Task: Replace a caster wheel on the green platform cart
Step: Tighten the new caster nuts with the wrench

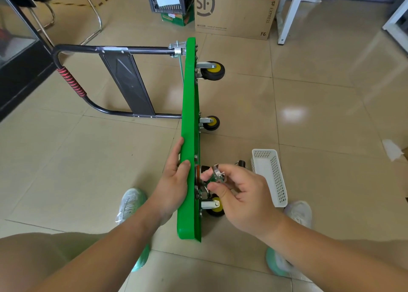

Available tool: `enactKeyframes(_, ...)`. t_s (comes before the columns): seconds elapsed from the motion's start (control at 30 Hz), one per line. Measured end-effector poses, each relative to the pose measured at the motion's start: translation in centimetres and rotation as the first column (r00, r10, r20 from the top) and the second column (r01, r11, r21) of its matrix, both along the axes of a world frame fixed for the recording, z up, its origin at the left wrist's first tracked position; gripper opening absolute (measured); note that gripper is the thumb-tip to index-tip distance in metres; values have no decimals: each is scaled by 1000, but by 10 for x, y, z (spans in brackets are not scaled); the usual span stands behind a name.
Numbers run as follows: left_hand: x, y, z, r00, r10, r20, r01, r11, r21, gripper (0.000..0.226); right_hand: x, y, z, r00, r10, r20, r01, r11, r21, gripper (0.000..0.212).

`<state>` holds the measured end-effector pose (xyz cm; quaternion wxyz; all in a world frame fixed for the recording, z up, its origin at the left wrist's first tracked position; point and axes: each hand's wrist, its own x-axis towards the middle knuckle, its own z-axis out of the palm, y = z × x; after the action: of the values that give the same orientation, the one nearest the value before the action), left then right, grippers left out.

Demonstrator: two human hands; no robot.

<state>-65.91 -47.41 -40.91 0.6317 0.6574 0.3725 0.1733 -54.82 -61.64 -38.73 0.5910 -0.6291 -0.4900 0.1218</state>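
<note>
The green platform cart (189,115) stands on its long edge on the tiled floor, running from 12 to 6 o'clock through the middle of the view, with its black handle (88,77) lying out toward 9 o'clock. The underside faces 3 o'clock. Three caster wheels show on it: the far one (213,70), the middle one (211,123) and the near one (216,206). The left hand (174,181) rests on the deck's upper edge, fingers straight along the 9 o'clock face and thumb laid on the rim. The right hand (240,196), at 3 o'clock of the deck, pinches a small metal part (217,176) between thumb and fingertips, just beside the underside above the near wheel; what the part is stays too blurred to tell. A white basket (270,177) lies on the floor at 3 o'clock of that hand. A cardboard box (234,16) sits at 12 o'clock
</note>
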Motion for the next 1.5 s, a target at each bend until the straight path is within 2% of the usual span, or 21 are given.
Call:
enactKeyframes(0.17, 1, 0, 0, 1000, -7, -8, 7, 1000, -20, 53, 4, -11, -5, 992, -21, 122, 22, 1000, -10, 19)
enactKeyframes(0.3, 2, -2, 4, 1000, -4, -7, 4, 1000, -27, 54, 3, -15, -5, 993, 7, 121, -3, 999, -33, 18)
enactKeyframes(0.53, 2, -2, 4, 1000, -6, -7, 6, 999, -38, 55, 10, -28, -6, 988, 49, 149, -25, 986, -162, 14)
enactKeyframes(0.63, 4, -2, 4, 1000, 10, -12, -11, 998, -69, 57, 16, -34, -4, 978, 81, 192, -37, 975, -221, 2)
enactKeyframes(0.73, 4, -2, 4, 999, 15, -34, -18, 997, -78, 57, 20, -43, -5, 968, 78, 237, -1, 951, -309, 13)
enactKeyframes(1.03, 4, -1, 4, 999, 22, -45, -23, 999, -37, 57, 17, -63, -16, 981, -24, 192, 113, 876, -468, 17)
enactKeyframes(1.1, 4, -1, 3, 999, 25, -48, -27, 999, -23, 57, 10, -69, -19, 980, -65, 189, 144, 884, -445, 15)
enactKeyframes(1.23, 5, -1, 3, 997, 20, -69, -23, 999, -30, 57, -12, -77, -25, 953, -219, 208, 268, 930, -249, 17)
enactKeyframes(1.5, 6, -4, 8, 996, 12, -88, -12, 1000, 0, 57, -62, -63, -41, 847, -498, 186, 519, 851, -83, 16)
